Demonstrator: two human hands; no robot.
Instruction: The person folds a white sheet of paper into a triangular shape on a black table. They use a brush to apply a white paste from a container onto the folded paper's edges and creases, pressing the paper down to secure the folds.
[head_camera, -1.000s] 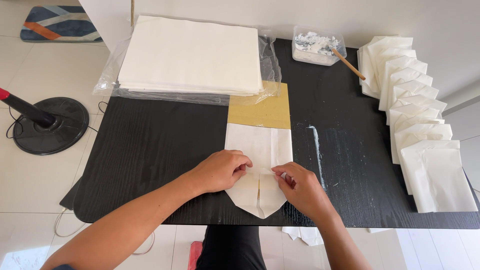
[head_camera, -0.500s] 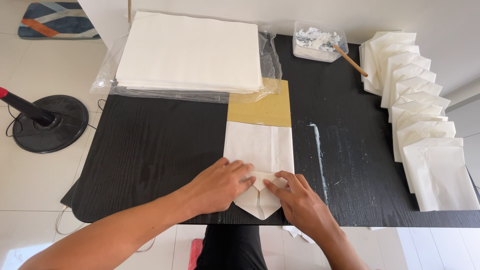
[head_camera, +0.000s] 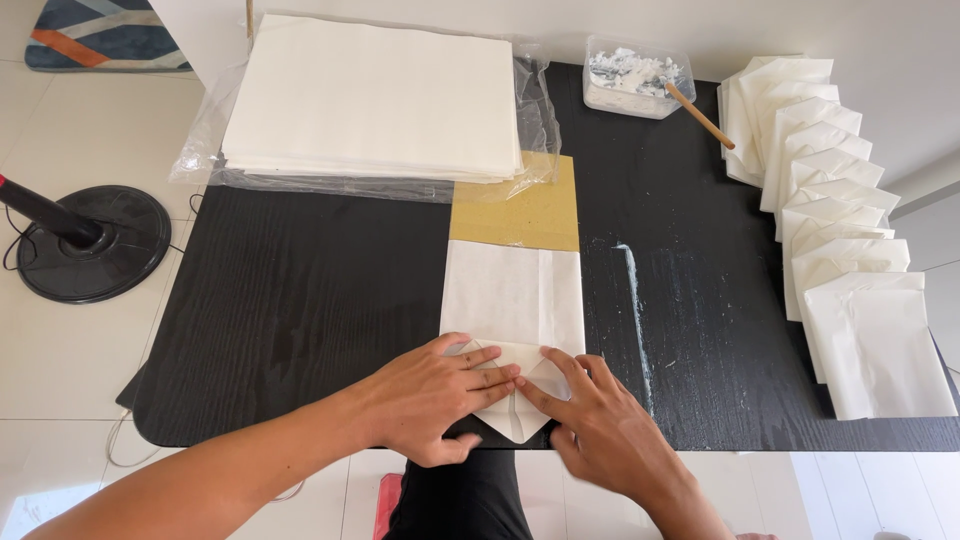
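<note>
Pressing flat the folded bottom flaps of a white paper bag at the lower centre of the frame, on a black tabletop. Left hand lying open, fingers spread, pinning the pointed fold; right hand also open, fingertips sliding along the crease, gripping nothing. Resting partly on a tan cardboard template. Stacked sheets upper left, paste tub with stick upper centre, finished bags fanning down the right. Likely needing a firm, even rub next, sealing the flaps.
</note>
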